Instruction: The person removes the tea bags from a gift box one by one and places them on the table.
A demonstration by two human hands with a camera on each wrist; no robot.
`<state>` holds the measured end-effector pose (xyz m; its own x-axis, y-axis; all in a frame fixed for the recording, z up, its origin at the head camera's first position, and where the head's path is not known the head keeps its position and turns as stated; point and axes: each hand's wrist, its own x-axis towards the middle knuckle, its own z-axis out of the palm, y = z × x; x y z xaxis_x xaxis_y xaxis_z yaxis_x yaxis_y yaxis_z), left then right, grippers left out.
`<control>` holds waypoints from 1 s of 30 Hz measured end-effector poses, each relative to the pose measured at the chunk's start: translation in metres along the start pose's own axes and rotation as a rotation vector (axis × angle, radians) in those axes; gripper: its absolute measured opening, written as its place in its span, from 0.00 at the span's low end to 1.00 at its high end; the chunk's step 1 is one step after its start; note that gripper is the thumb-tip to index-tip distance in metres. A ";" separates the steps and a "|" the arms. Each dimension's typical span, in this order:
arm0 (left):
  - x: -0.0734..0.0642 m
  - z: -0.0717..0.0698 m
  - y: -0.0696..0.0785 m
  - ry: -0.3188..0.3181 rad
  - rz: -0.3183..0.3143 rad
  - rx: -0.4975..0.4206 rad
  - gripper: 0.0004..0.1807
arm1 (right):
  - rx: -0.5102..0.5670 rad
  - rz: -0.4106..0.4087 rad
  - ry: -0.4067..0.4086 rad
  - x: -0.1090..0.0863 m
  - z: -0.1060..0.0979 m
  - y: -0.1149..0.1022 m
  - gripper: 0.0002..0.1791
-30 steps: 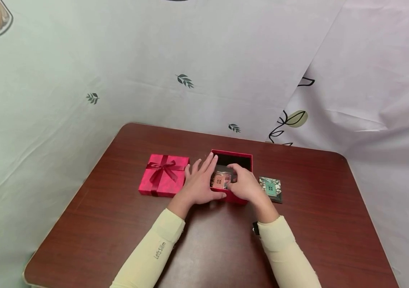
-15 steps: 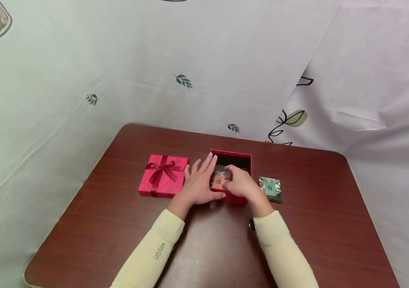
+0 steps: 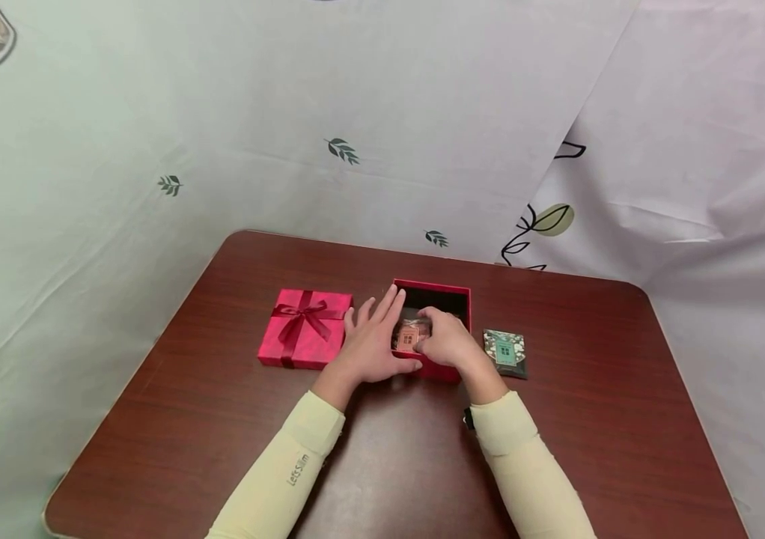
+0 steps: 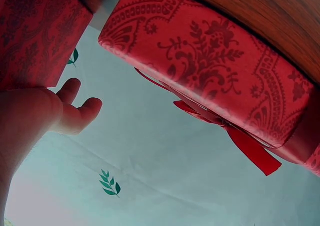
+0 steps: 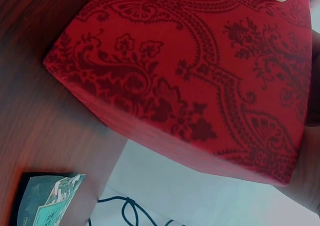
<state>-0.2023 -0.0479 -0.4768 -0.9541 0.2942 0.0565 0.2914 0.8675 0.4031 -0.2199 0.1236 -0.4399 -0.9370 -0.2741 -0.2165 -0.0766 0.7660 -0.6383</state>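
A red open box with a black inside stands at the middle of the table. My left hand rests along its left side, fingers spread and straight, thumb at the near wall. Reaching in over the near right corner, my right hand pinches the right edge of a tea packet with a pink label. That packet lies inside, toward the near left. In the right wrist view the patterned box wall fills most of the picture, and the fingers inside are hidden.
The red lid with a dark red ribbon bow lies left of the box, close to my left fingers. A tea packet with a green label lies to the right. Printed cloth hangs behind the brown table.
My right hand has shifted a little to the left inside the box, with the pink-labelled packet moving slightly left. My left hand, the lid and the green-labelled packet stay put.
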 end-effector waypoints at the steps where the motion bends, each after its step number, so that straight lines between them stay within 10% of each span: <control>1: 0.000 0.000 0.000 -0.001 -0.001 -0.001 0.68 | -0.002 -0.003 0.005 0.000 0.000 0.000 0.32; 30: 0.000 0.003 -0.004 0.012 0.008 0.001 0.70 | 0.016 0.032 0.077 0.016 0.012 0.003 0.25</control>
<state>-0.2034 -0.0496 -0.4813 -0.9524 0.2966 0.0706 0.2992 0.8654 0.4020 -0.2310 0.1151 -0.4542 -0.9623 -0.2039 -0.1803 -0.0413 0.7642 -0.6437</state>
